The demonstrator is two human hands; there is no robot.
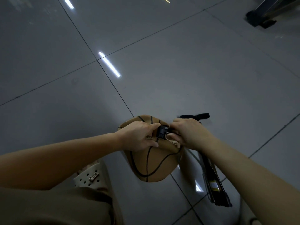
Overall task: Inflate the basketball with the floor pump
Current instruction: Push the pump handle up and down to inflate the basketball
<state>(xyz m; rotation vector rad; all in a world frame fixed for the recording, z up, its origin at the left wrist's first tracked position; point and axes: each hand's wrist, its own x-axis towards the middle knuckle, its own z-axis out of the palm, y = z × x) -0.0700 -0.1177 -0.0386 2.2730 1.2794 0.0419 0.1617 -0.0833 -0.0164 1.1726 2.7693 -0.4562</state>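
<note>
My left hand (139, 135) curls round the pump head (161, 132) atop the basketball (154, 164); my right hand (189, 133) pinches its other side.

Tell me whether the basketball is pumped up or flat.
Flat: the basketball is caved in on top, lopsided, not round. Left hand and right hand hold the pump head there.

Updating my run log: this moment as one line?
step: attaching pump head | left hand: holds it on basketball | right hand: pinches it | floor pump: on floor beside basketball
</note>
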